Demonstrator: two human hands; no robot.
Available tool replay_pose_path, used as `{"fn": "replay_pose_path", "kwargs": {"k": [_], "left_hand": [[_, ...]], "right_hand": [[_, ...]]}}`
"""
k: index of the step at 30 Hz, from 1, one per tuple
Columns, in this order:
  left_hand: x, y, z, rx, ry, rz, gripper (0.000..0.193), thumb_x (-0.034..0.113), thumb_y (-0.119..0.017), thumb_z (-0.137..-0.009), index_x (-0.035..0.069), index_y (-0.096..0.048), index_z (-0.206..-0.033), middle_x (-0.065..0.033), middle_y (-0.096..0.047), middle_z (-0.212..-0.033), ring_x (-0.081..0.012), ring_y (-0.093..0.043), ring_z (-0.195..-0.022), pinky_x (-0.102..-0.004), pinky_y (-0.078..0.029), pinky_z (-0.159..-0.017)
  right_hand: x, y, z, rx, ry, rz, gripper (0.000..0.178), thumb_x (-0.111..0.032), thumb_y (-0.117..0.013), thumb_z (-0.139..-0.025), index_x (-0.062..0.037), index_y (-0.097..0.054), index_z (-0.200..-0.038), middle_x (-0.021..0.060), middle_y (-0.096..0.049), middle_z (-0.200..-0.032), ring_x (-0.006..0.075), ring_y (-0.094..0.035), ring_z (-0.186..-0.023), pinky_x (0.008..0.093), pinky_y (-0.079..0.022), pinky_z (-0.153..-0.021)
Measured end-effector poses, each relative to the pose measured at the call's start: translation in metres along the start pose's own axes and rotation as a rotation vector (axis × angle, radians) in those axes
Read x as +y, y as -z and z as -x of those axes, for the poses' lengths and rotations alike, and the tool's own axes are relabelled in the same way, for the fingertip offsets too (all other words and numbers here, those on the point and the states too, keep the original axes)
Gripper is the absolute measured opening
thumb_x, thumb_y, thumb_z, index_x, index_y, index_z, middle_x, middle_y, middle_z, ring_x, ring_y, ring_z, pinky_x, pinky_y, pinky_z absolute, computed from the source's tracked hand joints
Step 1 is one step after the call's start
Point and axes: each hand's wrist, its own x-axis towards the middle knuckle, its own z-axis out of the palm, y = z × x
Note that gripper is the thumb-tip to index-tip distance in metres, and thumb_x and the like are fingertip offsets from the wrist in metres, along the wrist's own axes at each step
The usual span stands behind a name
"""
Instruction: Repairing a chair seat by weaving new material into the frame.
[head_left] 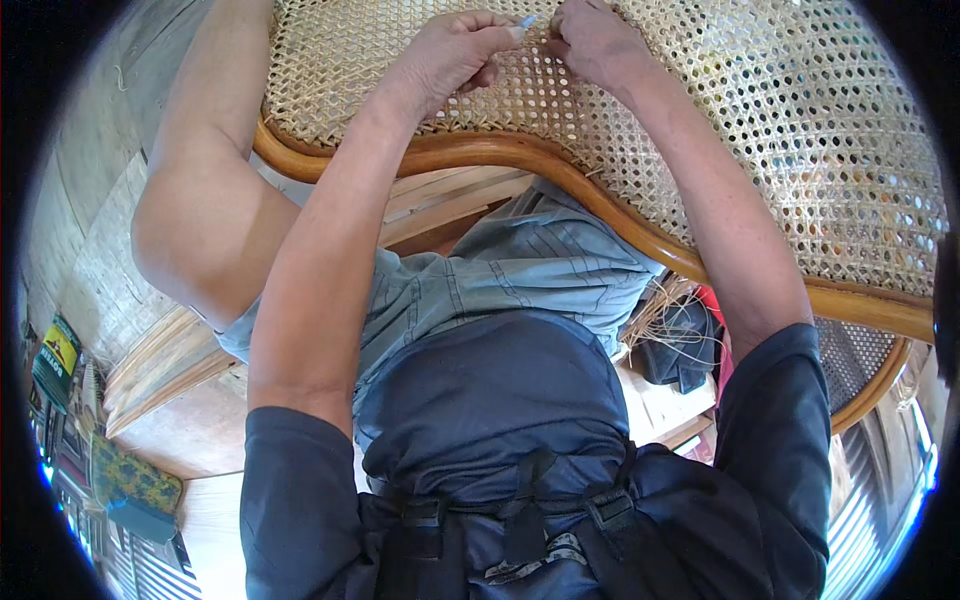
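Woven cane webbing (800,150) with open holes spreads across the top of the view, set in a curved, varnished wooden frame (480,148). My left hand (450,58) is closed above the webbing. Its thumb and fingers pinch a small pale blue-and-white piece (525,22), whose kind I cannot make out. Just to the right, my right hand (602,48) is closed with its fingertips low against the weave. Whatever its fingers hold is hidden or too thin to name. A short gap separates the two hands.
Loose thin cane strands (668,312) hang beside a dark bag (680,350) below the frame. Another caned panel (855,362) with a curved wooden edge stands at lower right. Wooden boards (165,365) lie left of my bare knee (195,240), near a green-and-yellow package (57,362).
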Motion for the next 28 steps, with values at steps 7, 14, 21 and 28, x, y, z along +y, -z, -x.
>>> {"fn": "replay_pose_path", "kwargs": {"k": [7, 14, 21, 28], "left_hand": [[0.004, 0.01, -0.025, -0.186, 0.157, -0.455, 0.021, 0.029, -0.063, -0.081, 0.008, -0.064, -0.085, 0.0039, -0.05, -0.062, -0.0044, -0.041, -0.053, -0.0192, -0.032, -0.048], [0.02, 0.012, -0.011, -0.128, 0.202, -0.517, 0.025, 0.032, -0.061, -0.08, 0.008, -0.066, -0.085, -0.0044, -0.057, -0.076, -0.0166, -0.051, -0.067, -0.0302, -0.041, -0.059], [0.007, 0.021, 0.009, -0.191, 0.133, -0.415, 0.022, 0.026, -0.055, -0.087, 0.008, -0.057, -0.075, 0.0093, -0.041, -0.059, -0.0018, -0.034, -0.051, -0.0197, -0.028, -0.045], [0.007, 0.031, 0.012, -0.166, 0.038, -0.67, 0.02, 0.028, -0.057, -0.087, 0.01, -0.059, -0.079, 0.0081, -0.042, -0.058, -0.0005, -0.036, -0.051, -0.018, -0.028, -0.045]], "right_hand": [[0.012, 0.019, -0.038, -0.288, 0.287, 0.245, 0.026, -0.015, -0.053, -0.072, -0.0022, -0.067, -0.09, 0.0202, -0.065, -0.09, 0.0327, -0.063, -0.085, 0.0408, -0.049, -0.075], [0.002, 0.034, -0.037, -0.343, 0.335, 0.255, 0.029, -0.018, -0.051, -0.071, -0.0013, -0.068, -0.088, 0.0205, -0.065, -0.087, 0.0332, -0.063, -0.081, 0.0417, -0.048, -0.071], [-0.006, 0.036, -0.036, -0.352, 0.328, 0.313, 0.027, -0.013, -0.05, -0.074, 0.002, -0.066, -0.088, 0.0228, -0.064, -0.09, 0.034, -0.063, -0.083, 0.0412, -0.049, -0.074], [0.005, 0.023, -0.039, -0.249, 0.441, 0.305, 0.034, -0.015, -0.051, -0.08, -0.0046, -0.059, -0.111, 0.0218, -0.056, -0.116, 0.0327, -0.058, -0.102, 0.0382, -0.047, -0.087]]}}
